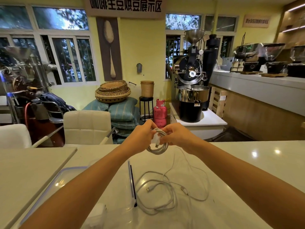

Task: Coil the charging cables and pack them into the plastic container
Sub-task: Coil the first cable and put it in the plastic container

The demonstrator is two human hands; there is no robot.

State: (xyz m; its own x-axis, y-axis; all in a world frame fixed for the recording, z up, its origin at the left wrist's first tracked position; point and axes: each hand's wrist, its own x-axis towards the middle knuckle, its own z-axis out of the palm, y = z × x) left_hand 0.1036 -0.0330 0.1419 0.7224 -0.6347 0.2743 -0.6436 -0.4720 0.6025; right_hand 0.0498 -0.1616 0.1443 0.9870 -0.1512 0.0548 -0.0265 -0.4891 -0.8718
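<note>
Head view: left hand (143, 134) and right hand (175, 136) hold a coiled white cable (158, 147) above the worktop (247, 162), fingers pinching its loops — a slack grip could spring them open. Loose cables (171, 192) lie beside the container (132, 184) — snag risk.

— What's behind the counter?
— Pale yellow wall (145, 52) with windows (72, 60), a spoon poster (109, 48) and a sign (125, 4) overhead.
— Furniture?
— White chairs (87, 126), a black stool (146, 108), stacked baskets (113, 91) on cushions (123, 113).
— Machines?
— A black roaster (192, 83) beside a pink gas cylinder (159, 113); grinders on the right bar (257, 90).
</note>
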